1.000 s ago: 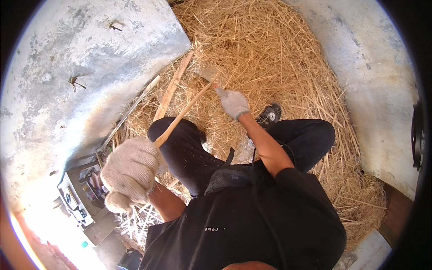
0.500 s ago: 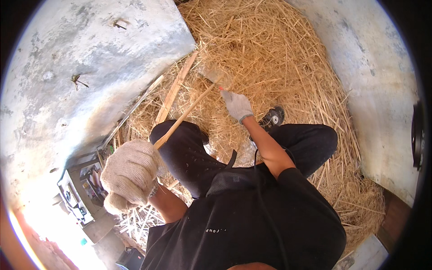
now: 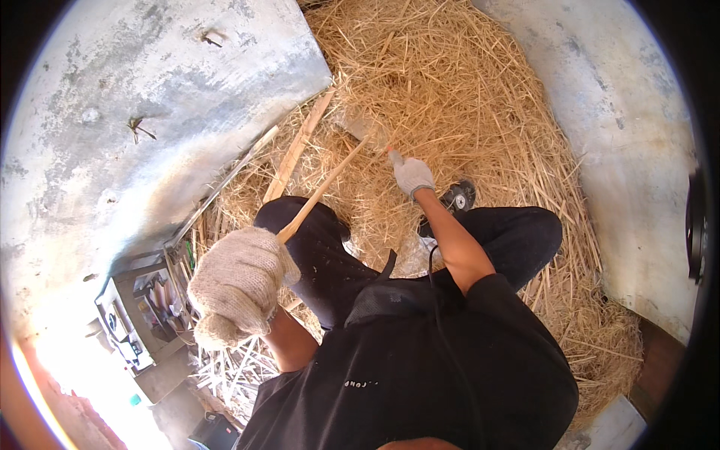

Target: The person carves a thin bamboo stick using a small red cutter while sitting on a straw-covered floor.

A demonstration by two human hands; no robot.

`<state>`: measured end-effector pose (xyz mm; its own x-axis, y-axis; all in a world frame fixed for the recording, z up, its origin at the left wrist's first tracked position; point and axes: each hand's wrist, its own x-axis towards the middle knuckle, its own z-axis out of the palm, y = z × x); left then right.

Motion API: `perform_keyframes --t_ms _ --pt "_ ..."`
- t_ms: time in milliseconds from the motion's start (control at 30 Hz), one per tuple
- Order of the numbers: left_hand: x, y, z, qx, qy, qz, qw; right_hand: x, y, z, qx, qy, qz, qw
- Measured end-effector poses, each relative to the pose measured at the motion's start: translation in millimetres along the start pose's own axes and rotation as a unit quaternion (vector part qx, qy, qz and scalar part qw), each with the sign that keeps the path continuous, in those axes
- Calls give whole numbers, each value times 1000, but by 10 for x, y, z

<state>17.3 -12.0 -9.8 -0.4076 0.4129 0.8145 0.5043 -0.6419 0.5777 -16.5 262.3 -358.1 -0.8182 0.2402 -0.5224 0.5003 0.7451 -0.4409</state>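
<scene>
Straw (image 3: 465, 112) covers the floor between patchy, pale walls (image 3: 187, 97). Across its left side slants a slim wooden stick (image 3: 330, 180), near end gripped by the gloved left hand (image 3: 238, 285), fingers curled tight. Farther right, forearm outstretched, the gloved right hand (image 3: 414, 176) closes round a mostly hidden, orange-ended tool (image 3: 389, 149).

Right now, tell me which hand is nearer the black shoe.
Right. The right hand is close beside the shoe, at its upper left; the left hand is farther off, lower left.
</scene>
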Motion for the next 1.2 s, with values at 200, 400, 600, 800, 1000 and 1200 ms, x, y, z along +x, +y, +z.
perform_keyframes --t_ms 200,400,600,800,1000,1200 --pt "-34 73 -11 8 33 -27 999 -369 -450 -183 120 47 -167 978" --pt "147 -13 -20 1 -21 -31 999 258 185 107 -3 -12 112 994" --pt "1 105 25 76 117 -39 990 -242 -78 -83 195 76 4 978" --pt "-81 124 -36 34 253 -35 966 -948 -793 -445 338 -9 -164 927" --pt "-83 102 180 75 331 -20 941 -1783 -1212 -633 285 -53 -234 928" --pt "-114 113 213 74 325 -16 943 -1270 -924 -624 173 -39 -111 978"
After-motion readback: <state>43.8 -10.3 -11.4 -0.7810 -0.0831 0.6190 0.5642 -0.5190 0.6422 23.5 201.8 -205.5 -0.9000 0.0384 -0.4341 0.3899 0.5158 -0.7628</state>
